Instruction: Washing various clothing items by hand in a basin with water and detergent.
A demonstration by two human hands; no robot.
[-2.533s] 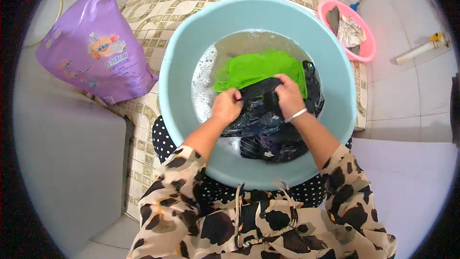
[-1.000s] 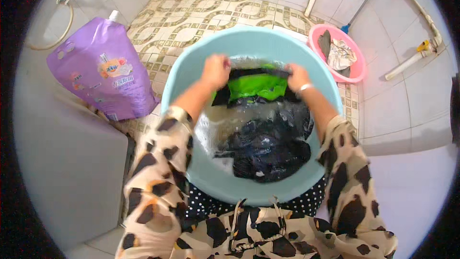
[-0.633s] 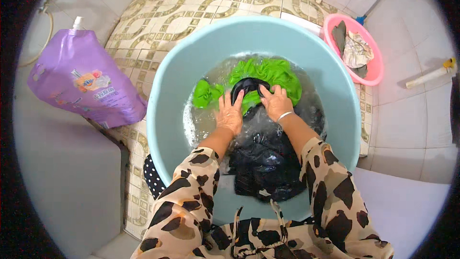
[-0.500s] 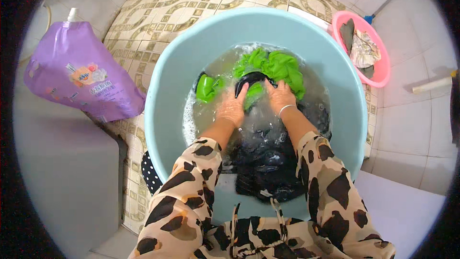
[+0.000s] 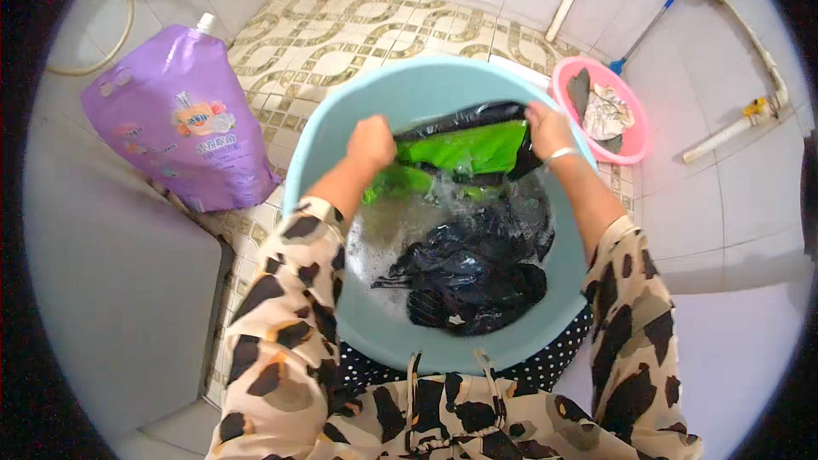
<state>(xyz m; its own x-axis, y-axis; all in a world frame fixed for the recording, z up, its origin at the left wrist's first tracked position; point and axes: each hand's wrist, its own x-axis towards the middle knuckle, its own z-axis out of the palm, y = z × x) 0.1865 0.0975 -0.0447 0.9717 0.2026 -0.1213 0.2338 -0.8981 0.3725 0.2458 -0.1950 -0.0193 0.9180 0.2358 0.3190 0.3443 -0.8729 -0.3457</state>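
A light blue wash basin holds soapy water and wet clothes. My left hand and my right hand each grip one end of a bright green garment with a black edge, stretched out between them above the water at the basin's far side. A heap of dark, wet clothing lies in the suds nearer to me. A thin bracelet sits on my right wrist. My sleeves are cream with brown blotches.
A purple detergent refill pouch leans at the left on the patterned tile floor. A small pink basin with a crumpled cloth stands at the right, by a blue-handled brush and white pipes. A grey surface fills the lower left.
My hands were together, pressing the green garment down in the water. They have moved apart and away from me, lifting and stretching it out above the suds.
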